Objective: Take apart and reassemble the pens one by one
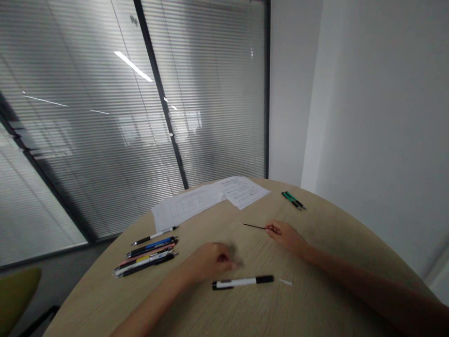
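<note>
My right hand (pixel 282 233) pinches one end of a thin dark pen refill (pixel 254 226), whose pale tip points left over the table. My left hand (pixel 214 258) is just behind a white-and-black pen (pixel 242 282), apart from it. Its fingers curl and are smeared by motion, so I cannot tell whether they hold anything. The pen lies sideways near me, its black grip to the right. A small whitish sliver (pixel 286 282) rests just beyond the grip end.
Several pens (pixel 145 260) lie in a row at the left of the round wooden table (pixel 315 290). Two green-and-black pens (pixel 293 201) lie at the back right. Printed papers (pixel 196 203) cover the far edge. A yellow-green chair (pixel 17 299) stands at lower left.
</note>
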{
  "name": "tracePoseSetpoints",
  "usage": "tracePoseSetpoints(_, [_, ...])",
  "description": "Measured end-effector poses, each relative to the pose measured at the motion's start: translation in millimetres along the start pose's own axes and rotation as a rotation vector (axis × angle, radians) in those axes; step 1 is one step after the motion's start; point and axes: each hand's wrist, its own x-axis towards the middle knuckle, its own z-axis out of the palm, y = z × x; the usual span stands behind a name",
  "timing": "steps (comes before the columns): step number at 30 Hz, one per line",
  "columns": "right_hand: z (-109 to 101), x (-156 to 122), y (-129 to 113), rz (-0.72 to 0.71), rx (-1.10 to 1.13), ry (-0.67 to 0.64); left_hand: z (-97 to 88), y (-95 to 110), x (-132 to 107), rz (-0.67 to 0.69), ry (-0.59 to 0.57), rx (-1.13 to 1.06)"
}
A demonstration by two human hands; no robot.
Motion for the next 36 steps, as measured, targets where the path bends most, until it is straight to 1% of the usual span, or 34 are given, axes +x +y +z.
tracePoseSetpoints(2, [3,-5,-10,0.015,0.077,-0.023,6.2,-1,5,0.003,0.100,-0.071])
tracePoseSetpoints(3, [4,-8,-16,0.026,0.133,-0.045,10.9,-2,7,0.000,0.129,-0.135])
tracePoseSetpoints(5, [8,-15,-30,0.055,0.269,-0.091,22.5,-2,11,-0.013,0.162,-0.304])
tracePoseSetpoints(7, [12,-22,-43,0.077,0.365,-0.129,34.8,2,14,-0.076,0.170,-0.492])
tracePoseSetpoints(8, [13,-25,-49,0.079,0.391,-0.143,40.1,5,14,-0.118,0.152,-0.583])
tracePoseSetpoints(11, [14,-34,-64,0.061,0.397,-0.172,49.2,19,14,-0.202,0.189,-0.772])
tracePoseSetpoints(13, [14,-38,-70,0.034,0.349,-0.174,50.2,27,12,-0.254,0.188,-0.849])
tracePoseSetpoints(15, [14,-41,-74,0.009,0.283,-0.163,49.6,33,10,-0.274,0.196,-0.909])
tracePoseSetpoints(17, [15,-41,-75,-0.010,0.253,-0.156,49.7,34,9,-0.299,0.216,-0.946])
tracePoseSetpoints(21, [17,-39,-72,-0.021,0.269,-0.156,51.6,31,9,-0.369,0.263,-1.003])
tracePoseSetpoints(25, [16,-38,-72,0.010,0.271,-0.161,50.8,31,10,-0.352,0.258,-1.032])
tracePoseSetpoints(29, [16,-37,-68,0.026,0.312,-0.168,47.7,25,12,-0.350,0.297,-1.043])
tracePoseSetpoints(33, [14,-26,-52,0.067,0.368,-0.132,41.7,8,18,-0.383,0.336,-1.082])
tracePoseSetpoints(36, [6,-8,-31,0.129,0.294,-0.085,34.8,-5,22,-0.398,0.303,-1.069])
